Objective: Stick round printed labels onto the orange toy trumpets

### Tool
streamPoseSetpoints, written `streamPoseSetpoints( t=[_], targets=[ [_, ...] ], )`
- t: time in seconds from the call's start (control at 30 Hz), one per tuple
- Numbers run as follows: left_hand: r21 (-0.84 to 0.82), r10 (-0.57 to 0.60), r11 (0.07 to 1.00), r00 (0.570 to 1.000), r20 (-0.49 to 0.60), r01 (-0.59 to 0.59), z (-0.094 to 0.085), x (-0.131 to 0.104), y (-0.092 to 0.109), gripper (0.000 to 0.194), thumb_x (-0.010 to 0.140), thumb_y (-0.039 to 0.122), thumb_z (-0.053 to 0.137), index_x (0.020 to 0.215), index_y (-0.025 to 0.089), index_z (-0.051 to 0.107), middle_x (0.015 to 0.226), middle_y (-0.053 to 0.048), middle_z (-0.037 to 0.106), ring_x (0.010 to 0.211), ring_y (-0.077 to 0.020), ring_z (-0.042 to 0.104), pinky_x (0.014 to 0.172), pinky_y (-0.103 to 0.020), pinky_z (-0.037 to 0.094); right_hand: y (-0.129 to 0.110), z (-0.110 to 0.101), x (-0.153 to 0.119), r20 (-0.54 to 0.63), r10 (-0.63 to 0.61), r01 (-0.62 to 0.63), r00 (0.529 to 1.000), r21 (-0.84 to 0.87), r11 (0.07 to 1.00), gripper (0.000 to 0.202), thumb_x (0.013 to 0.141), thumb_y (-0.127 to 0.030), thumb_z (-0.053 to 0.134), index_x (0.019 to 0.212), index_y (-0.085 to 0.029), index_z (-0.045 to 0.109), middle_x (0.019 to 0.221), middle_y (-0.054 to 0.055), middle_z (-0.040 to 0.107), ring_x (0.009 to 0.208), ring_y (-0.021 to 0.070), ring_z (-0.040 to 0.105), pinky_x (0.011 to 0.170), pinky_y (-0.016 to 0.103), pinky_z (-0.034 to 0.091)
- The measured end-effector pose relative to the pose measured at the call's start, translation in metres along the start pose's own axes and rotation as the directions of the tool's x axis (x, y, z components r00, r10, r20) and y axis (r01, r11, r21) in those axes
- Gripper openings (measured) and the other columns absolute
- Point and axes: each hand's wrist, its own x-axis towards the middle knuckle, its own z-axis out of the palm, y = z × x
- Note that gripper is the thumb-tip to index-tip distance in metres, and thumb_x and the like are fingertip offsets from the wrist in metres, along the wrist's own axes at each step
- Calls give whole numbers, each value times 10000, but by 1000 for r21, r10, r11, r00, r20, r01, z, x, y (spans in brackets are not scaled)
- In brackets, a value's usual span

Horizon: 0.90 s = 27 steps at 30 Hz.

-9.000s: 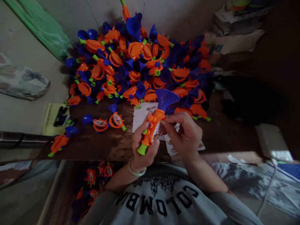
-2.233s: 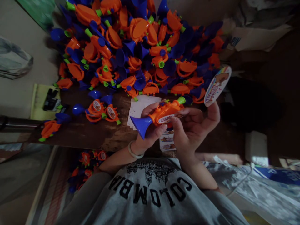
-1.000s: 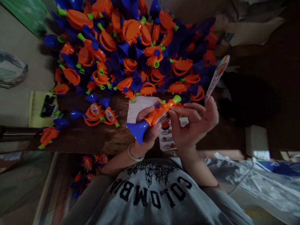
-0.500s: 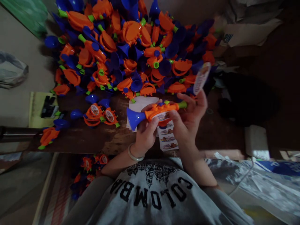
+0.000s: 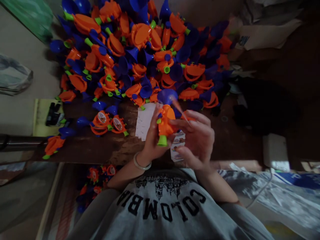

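My left hand [image 5: 153, 141] is wrapped round an orange, blue and green toy trumpet [image 5: 165, 121]. Its blue bell points away from me and its green mouthpiece faces me. At the trumpet's right side is my right hand [image 5: 200, 136], fingers curved and thumb apart. From its fingertips sticks up a thin oval sticker [image 5: 178, 107], blurred and seen nearly edge-on. Beneath the hands lies a printed sticker sheet [image 5: 178, 151], partly covered. White paper sheets [image 5: 144, 121] lie to the left of the trumpet.
A large heap of toy trumpets [image 5: 141, 35] fills the back of the dark table [image 5: 125, 150]. Two stickered trumpets [image 5: 102, 118] lie at left, another trumpet [image 5: 53, 145] farther left. More stickered trumpets [image 5: 96, 181] sit below the table edge. A black bundle [image 5: 265, 103] lies at right.
My left hand has turned the trumpet from lying sideways to bell-away, hiding its stickered face. My right hand has come off the mouthpiece end, and its sticker has swung left towards the trumpet.
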Motion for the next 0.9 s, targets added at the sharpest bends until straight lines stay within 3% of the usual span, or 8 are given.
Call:
streamPoseSetpoints(
  t=[0.07,0.13,0.2,0.27,0.43,0.67,0.9],
  targets=[
    [-78,-86,993,996,-18,85,0,-1,-1,706,869,412,869,1505,380,564,1522,-59,642,1517,-353,555,1309,-515,438,-5,-3,6,52,2,-10,999,158,987,380,919,-530,748,1252,-378,643,1405,49,627,1059,242,783,899,519,714],
    [-176,-165,971,986,-10,161,1,-1,-3,763,892,440,843,1567,361,495,1428,-89,706,1393,-336,667,1233,-533,524,-5,-5,13,15,36,-39,999,237,971,218,952,-464,743,1091,-313,672,1159,29,713,890,185,774,767,393,709],
    [-254,-197,948,980,2,191,3,1,-5,840,870,464,861,1595,359,451,1418,-105,720,1368,-327,688,1198,-536,555,-3,-6,17,-62,83,-67,995,229,971,221,926,-454,793,939,-276,663,876,-18,699,742,145,720,664,294,654],
    [-305,-195,933,981,15,190,5,3,-5,876,829,468,892,1584,368,458,1481,-107,691,1417,-331,656,1207,-528,548,-1,-6,20,-111,128,-104,985,200,974,254,886,-442,846,885,-261,669,759,-46,664,680,120,672,627,245,603],
    [-360,-192,911,980,58,200,5,4,0,815,807,411,904,1526,376,521,1556,-89,640,1456,-344,624,1220,-551,539,-6,-9,21,-108,227,-209,968,156,965,192,862,-342,874,890,-253,707,777,-56,676,657,86,622,599,202,535],
    [-266,-178,946,982,59,188,-4,-5,-3,736,829,361,884,1494,337,569,1565,-92,629,1468,-334,607,1285,-564,471,-16,-13,23,-64,315,-307,947,111,945,176,854,-286,866,882,-242,697,764,-59,667,627,84,593,562,213,499],
    [-304,-114,942,988,100,140,-4,-3,2,699,854,276,848,1494,320,570,1614,-77,597,1467,-322,610,1246,-500,528,-23,-13,24,-45,352,-346,935,112,932,169,853,-262,864,873,-238,698,777,-55,654,644,79,571,578,213,473]
  ],
)
